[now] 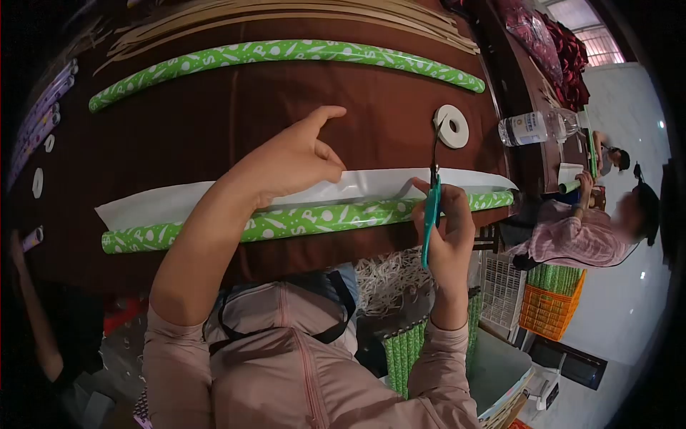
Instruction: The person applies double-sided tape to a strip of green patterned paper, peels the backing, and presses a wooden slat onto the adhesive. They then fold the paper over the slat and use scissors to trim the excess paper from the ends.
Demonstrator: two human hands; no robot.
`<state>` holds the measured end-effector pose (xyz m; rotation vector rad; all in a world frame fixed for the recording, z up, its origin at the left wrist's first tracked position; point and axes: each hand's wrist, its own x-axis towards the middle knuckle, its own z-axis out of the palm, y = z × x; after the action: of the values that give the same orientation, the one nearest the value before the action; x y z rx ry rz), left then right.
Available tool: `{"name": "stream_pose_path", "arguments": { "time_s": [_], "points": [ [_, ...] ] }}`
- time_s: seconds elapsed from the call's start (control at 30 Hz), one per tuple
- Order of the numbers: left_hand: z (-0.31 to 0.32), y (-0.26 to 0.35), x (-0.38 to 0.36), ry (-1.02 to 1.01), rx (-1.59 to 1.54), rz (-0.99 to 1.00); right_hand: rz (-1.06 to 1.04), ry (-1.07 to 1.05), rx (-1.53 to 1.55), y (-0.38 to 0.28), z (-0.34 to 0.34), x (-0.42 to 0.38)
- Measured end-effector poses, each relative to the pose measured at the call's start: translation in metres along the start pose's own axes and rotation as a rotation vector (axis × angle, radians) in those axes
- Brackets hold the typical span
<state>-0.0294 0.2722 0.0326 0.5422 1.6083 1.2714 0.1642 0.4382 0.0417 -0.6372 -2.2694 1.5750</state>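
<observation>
A roll of green wrapping paper (pixel 336 219) with white printed shapes lies across the near side of the table, its white inner edge (pixel 171 203) unrolled along the far side. My left hand (pixel 296 161) rests over that white edge, one finger stretched out and the lower fingertips against the paper. In my right hand (pixel 450 229) is a pair of scissors (pixel 432 207) with teal handles, blades pointing away from me. The blade tips reach toward a white roll of tape (pixel 462 134). My right fingers are partly hidden by the handles.
A second green roll (pixel 286 51) lies farther back, before long tan strips (pixel 286 16). A plastic bottle (pixel 525 129) lies at the right. Purple rolls (pixel 46 118) are at the left. Below are an orange crate (pixel 547 311) and paper scraps (pixel 389 282). A person in pink (pixel 579 236) sits right.
</observation>
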Motion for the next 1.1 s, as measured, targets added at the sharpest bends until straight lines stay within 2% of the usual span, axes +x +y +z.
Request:
{"name": "stream_pose_path", "arguments": {
  "time_s": [0.07, 0.1, 0.13, 0.23, 0.27, 0.33, 0.37, 0.47, 0.53, 0.57, 0.6, 0.67, 0.9, 1.0, 1.03, 1.1],
  "points": [
    [0.000, 0.006, 0.000, 0.170, -0.187, -0.007, 0.070, 0.044, 0.080, -0.003, 0.001, 0.002],
    [0.000, 0.002, 0.002, 0.236, -0.271, 0.115, 0.090, 0.064, 0.109, -0.004, 0.000, 0.003],
    [-0.002, -0.001, 0.005, 0.226, -0.262, 0.123, 0.098, 0.041, 0.084, -0.004, -0.002, 0.004],
    [-0.009, -0.001, 0.009, 0.400, -0.614, 0.419, 0.119, 0.023, 0.033, -0.004, -0.006, 0.007],
    [-0.011, -0.001, 0.010, 0.391, -0.607, 0.426, 0.103, 0.027, 0.025, -0.002, -0.005, 0.008],
    [-0.014, -0.003, 0.013, 0.419, -0.605, 0.676, 0.054, 0.034, 0.037, 0.001, -0.004, 0.008],
    [-0.007, -0.002, 0.012, 0.386, -0.498, 0.637, 0.049, 0.039, 0.040, 0.003, -0.006, 0.008],
    [0.023, 0.002, 0.008, 0.207, 0.269, 0.510, 0.073, -0.009, 0.062, 0.004, -0.007, 0.006],
    [0.047, 0.011, 0.011, 0.140, 0.461, 0.316, 0.022, 0.013, -0.030, 0.003, -0.005, 0.004],
    [0.054, 0.008, 0.019, 0.179, 0.550, 0.412, -0.021, 0.039, -0.130, 0.009, -0.005, 0.004],
    [0.057, 0.007, 0.025, 0.166, 0.549, 0.427, -0.018, 0.035, -0.118, 0.010, -0.006, 0.004],
    [0.061, 0.010, 0.035, 0.090, 0.626, 0.213, 0.002, 0.028, -0.117, 0.011, -0.006, 0.004],
    [0.047, 0.010, 0.036, 0.062, 0.223, 0.149, -0.059, 0.058, -0.130, 0.010, -0.005, 0.002],
    [0.052, 0.009, 0.034, 0.091, 0.224, 0.153, -0.087, 0.092, -0.033, 0.018, -0.002, -0.008],
    [0.053, 0.011, 0.033, 0.114, 0.251, 0.166, -0.170, 0.134, -0.103, 0.024, -0.001, -0.014],
    [0.053, 0.015, 0.033, 0.116, 0.273, 0.161, -0.174, 0.080, -0.193, 0.016, -0.010, -0.029]
  ]
}}
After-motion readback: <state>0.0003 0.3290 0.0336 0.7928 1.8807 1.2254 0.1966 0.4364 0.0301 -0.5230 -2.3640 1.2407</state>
